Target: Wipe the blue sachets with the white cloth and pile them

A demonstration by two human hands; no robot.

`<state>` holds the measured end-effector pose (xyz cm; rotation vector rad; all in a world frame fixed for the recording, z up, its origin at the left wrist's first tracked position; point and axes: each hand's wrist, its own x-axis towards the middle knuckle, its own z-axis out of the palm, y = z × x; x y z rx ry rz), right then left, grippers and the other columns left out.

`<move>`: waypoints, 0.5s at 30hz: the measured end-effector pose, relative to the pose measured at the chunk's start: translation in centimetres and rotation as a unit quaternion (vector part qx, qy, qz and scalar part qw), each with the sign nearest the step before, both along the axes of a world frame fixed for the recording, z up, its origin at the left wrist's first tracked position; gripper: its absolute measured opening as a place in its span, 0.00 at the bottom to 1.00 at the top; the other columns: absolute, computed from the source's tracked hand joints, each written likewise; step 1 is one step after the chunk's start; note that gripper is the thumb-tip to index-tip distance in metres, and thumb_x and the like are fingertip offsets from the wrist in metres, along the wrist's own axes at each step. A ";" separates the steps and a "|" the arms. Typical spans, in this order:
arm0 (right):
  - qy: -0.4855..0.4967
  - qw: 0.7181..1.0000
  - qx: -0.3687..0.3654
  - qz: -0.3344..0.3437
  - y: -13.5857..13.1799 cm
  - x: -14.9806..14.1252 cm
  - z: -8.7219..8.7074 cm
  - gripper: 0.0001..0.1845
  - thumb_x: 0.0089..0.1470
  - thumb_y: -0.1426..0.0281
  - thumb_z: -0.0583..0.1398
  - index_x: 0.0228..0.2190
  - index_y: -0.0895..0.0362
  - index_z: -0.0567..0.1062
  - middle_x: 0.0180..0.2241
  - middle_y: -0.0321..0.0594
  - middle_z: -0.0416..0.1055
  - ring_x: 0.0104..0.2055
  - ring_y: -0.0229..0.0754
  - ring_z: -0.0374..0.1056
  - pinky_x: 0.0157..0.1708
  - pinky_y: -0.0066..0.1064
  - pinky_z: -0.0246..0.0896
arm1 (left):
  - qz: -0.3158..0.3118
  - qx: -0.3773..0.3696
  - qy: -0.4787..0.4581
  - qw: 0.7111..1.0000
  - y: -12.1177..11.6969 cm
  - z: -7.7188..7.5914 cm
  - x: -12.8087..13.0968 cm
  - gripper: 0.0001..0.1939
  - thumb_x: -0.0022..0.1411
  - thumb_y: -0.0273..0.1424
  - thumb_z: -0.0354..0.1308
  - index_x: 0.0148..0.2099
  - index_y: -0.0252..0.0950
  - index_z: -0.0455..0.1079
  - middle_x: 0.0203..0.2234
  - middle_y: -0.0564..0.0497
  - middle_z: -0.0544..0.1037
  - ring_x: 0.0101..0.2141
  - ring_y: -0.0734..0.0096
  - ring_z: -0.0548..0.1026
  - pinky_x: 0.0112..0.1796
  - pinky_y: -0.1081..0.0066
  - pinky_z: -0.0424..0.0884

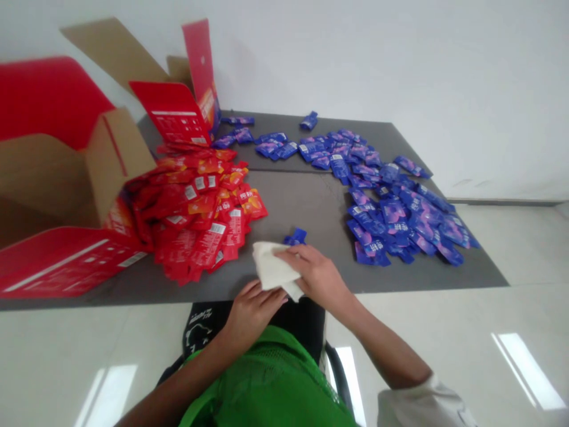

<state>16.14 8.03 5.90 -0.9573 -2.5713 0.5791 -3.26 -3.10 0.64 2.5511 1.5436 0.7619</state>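
Both my hands hold a crumpled white cloth (272, 270) just above the near edge of the grey table (293, 201). My left hand (253, 314) grips its lower part, while my right hand (313, 274) presses on it from the right. Right beyond my right fingers lies a small blue sachet (296, 237), apart from the hand. To the left, a heap of red sachets (200, 216) spills across the table. A larger spread of blue sachets (395, 207) covers the right side.
An open red-and-brown cardboard box (84, 172) lies on its side at the left, touching the red heap. A white wall rises behind the table. Below the near edge, a pale glossy floor (444, 338) shows on both sides of my arms.
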 end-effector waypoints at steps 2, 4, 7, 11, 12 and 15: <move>-0.027 0.999 -0.017 0.037 -0.5 -0.4 -0.7 0.26 0.62 0.78 0.59 0.60 0.50 0.73 0.54 0.44 0.75 0.54 0.47 0.71 0.54 0.35 0.70 | 0.006 -0.007 -0.005 1.000 -0.1 -0.1 0.0 0.10 0.74 0.30 0.56 0.47 0.45 0.80 0.40 0.52 0.86 0.40 0.62 0.83 0.48 0.60 0.75; -0.048 0.998 -0.027 0.016 0.8 -0.5 -1.1 0.27 0.61 0.80 0.59 0.59 0.51 0.74 0.55 0.45 0.74 0.55 0.47 0.71 0.54 0.35 0.70 | 0.001 -0.002 -0.012 1.000 0.0 -0.1 0.0 0.11 0.74 0.31 0.56 0.52 0.43 0.79 0.45 0.51 0.85 0.45 0.62 0.83 0.50 0.61 0.74; -0.061 0.996 -0.016 -0.066 4.1 0.1 -0.7 0.31 0.57 0.84 0.58 0.60 0.53 0.74 0.54 0.47 0.74 0.55 0.49 0.71 0.54 0.37 0.70 | -0.011 0.005 -0.017 1.000 0.1 -0.1 0.0 0.14 0.76 0.31 0.54 0.59 0.39 0.74 0.55 0.48 0.81 0.56 0.62 0.78 0.55 0.61 0.72; 0.007 0.996 0.014 -0.082 3.8 0.4 0.5 0.31 0.59 0.83 0.57 0.61 0.54 0.72 0.54 0.48 0.73 0.56 0.49 0.70 0.56 0.38 0.68 | -0.014 0.005 -0.027 1.000 0.1 -0.2 0.0 0.13 0.75 0.31 0.55 0.58 0.39 0.75 0.55 0.49 0.81 0.56 0.62 0.78 0.54 0.62 0.72; 0.016 0.998 0.014 -0.057 2.8 0.2 0.5 0.31 0.60 0.82 0.57 0.62 0.53 0.71 0.54 0.47 0.73 0.57 0.49 0.69 0.56 0.37 0.68 | -0.009 0.000 -0.029 1.000 0.1 -0.3 0.0 0.12 0.75 0.31 0.55 0.56 0.40 0.76 0.53 0.49 0.82 0.54 0.62 0.79 0.53 0.61 0.72; -0.014 0.999 -0.005 0.038 0.3 -0.4 -0.4 0.26 0.63 0.77 0.59 0.61 0.51 0.72 0.54 0.44 0.74 0.55 0.47 0.71 0.54 0.35 0.70 | 0.009 -0.018 -0.031 0.999 -0.1 -0.6 0.0 0.09 0.73 0.31 0.58 0.49 0.44 0.79 0.43 0.53 0.86 0.42 0.62 0.83 0.50 0.60 0.74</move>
